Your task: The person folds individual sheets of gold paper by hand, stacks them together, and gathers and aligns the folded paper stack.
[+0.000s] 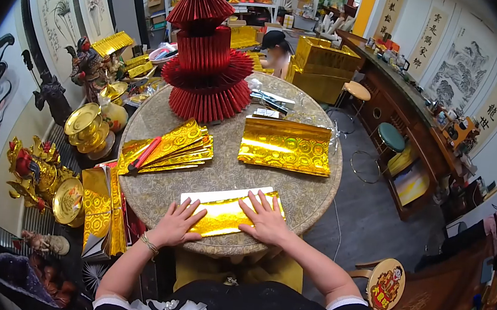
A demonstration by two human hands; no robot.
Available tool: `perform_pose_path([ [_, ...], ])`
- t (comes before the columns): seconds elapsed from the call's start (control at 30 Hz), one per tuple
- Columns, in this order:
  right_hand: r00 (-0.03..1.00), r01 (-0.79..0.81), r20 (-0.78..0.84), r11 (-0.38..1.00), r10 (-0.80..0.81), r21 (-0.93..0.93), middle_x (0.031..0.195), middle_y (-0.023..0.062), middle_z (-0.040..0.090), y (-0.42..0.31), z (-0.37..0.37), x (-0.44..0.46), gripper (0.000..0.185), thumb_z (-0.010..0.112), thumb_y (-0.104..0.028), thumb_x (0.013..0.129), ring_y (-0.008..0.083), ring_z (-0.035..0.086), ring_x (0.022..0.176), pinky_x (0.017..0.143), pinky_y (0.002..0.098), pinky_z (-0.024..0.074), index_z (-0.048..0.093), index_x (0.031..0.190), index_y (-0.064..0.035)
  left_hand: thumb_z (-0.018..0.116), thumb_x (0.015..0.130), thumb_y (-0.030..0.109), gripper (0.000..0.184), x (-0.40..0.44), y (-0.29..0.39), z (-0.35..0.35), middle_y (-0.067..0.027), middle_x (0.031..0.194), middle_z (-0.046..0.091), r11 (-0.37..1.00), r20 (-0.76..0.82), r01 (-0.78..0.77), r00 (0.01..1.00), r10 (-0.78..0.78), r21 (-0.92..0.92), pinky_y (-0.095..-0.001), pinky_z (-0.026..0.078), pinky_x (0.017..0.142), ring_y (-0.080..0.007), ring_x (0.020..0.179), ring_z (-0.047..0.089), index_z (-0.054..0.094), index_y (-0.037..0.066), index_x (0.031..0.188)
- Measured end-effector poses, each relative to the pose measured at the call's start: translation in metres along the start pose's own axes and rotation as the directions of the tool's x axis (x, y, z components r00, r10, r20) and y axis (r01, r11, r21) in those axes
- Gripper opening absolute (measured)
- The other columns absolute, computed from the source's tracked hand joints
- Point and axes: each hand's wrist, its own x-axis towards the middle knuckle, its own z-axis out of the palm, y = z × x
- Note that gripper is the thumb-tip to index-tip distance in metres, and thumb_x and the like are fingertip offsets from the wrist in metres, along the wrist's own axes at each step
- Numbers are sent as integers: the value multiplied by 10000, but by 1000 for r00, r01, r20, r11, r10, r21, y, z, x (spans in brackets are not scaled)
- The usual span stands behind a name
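Observation:
A sheet of gold foil paper [222,216] lies at the near edge of the round table, with a white strip [226,194] showing along its far side. My left hand [179,223] rests flat on the sheet's left end, fingers spread. On its right end lies my right hand [266,220], also flat with fingers apart. Beyond the left hand is a fanned stack of gold foil sheets [185,151], with a red and black utility knife [145,154] on top. Another gold foil sheet [285,147], embossed with circles, lies further back on the right.
A tall pleated red paper tower [207,84] stands at the table's back left. Near it are small tools [270,101] and clear plastic wrap. More gold paper [100,212] is stacked left of the table. A person in a black cap [275,52] is behind it; stools [391,137] stand right.

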Motion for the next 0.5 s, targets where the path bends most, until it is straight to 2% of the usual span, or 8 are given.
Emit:
perform_pose_path([
  [0.07, 998, 20, 59, 1000, -20, -1, 1466, 103, 158, 3, -6, 0, 666, 407, -551, 841, 326, 117, 1349, 1058, 550, 99, 260, 1392, -209, 398, 808, 625, 732, -4, -5, -4, -119, 1446, 209, 1000, 43, 6, 999, -6, 4, -571, 158, 1030, -345, 1327, 187, 268, 191, 1384],
  [0.2, 996, 79, 39, 997, -79, -4, 1453, 123, 185, 13, 0, 1, 668, 408, -552, 846, 351, 136, 1340, 1049, 566, 111, 250, 1392, -201, 423, 791, 640, 790, -13, -18, -11, -140, 1465, 128, 999, 141, 36, 989, -32, -26, -604, 108, 1024, -387, 1337, 108, 228, 172, 1396],
  [0.27, 982, 94, 165, 996, -94, 7, 1477, 97, 113, 20, -3, 2, 679, 380, -575, 844, 328, 62, 1359, 1051, 575, 70, 233, 1400, -213, 423, 788, 645, 796, -13, -18, -11, -139, 1466, 123, 999, 154, 36, 988, -29, -38, -607, 109, 1021, -388, 1337, 107, 224, 173, 1398],
  [0.3, 982, 95, 162, 995, -95, 5, 1477, 97, 113, 24, -6, 2, 679, 380, -575, 844, 328, 62, 1359, 1051, 575, 70, 233, 1400, -213, 423, 785, 649, 803, -13, -19, -13, -139, 1467, 118, 998, 164, 32, 986, -23, -48, -610, 110, 1019, -389, 1337, 105, 219, 175, 1399],
  [0.4, 961, 21, 276, 1000, -16, -15, 1479, 106, 87, 34, -16, -1, 738, 353, -625, 830, 360, 19, 1354, 1017, 635, 28, 165, 1416, -217, 425, 778, 657, 815, -13, -21, -10, -139, 1468, 113, 999, 161, 30, 987, -23, -38, -613, 111, 1017, -391, 1337, 102, 213, 175, 1401],
  [0.5, 977, -43, 209, 998, 50, -34, 1478, 127, 72, 45, -19, -10, 771, 358, -646, 815, 370, 13, 1352, 1010, 643, 16, 135, 1421, -224, 429, 774, 660, 823, -12, -20, -11, -138, 1468, 113, 998, 168, 35, 985, -27, -48, -613, 109, 1018, -388, 1339, 96, 210, 175, 1401],
])
